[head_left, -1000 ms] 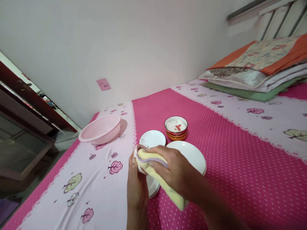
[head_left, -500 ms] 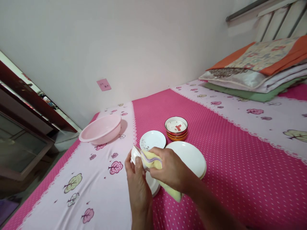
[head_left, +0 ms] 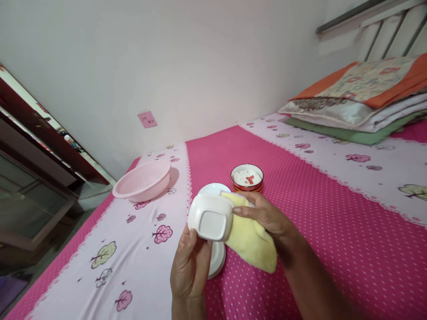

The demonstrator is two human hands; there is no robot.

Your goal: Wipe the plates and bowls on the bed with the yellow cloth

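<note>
Note [head_left: 147, 119] bears illegible writing [head_left: 147, 120]; left hand [head_left: 190, 262] pinches white dish [head_left: 211, 220], right hand [head_left: 268, 214] yellow cloth [head_left: 251, 243].

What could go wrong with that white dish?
The dish might slip: the left grip holds it near one edge, while the right grip has the cloth against its other side. If dropped, it could chip on the plates lying nearby.

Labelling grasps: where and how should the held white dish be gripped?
Probably the lower-left edge, coming from the left: the white dish is tipped base toward the camera, leaving its outer wall open to a thumb, fingers behind. The left hand grips there; the right hand and yellow cloth cover the right edge.
</note>
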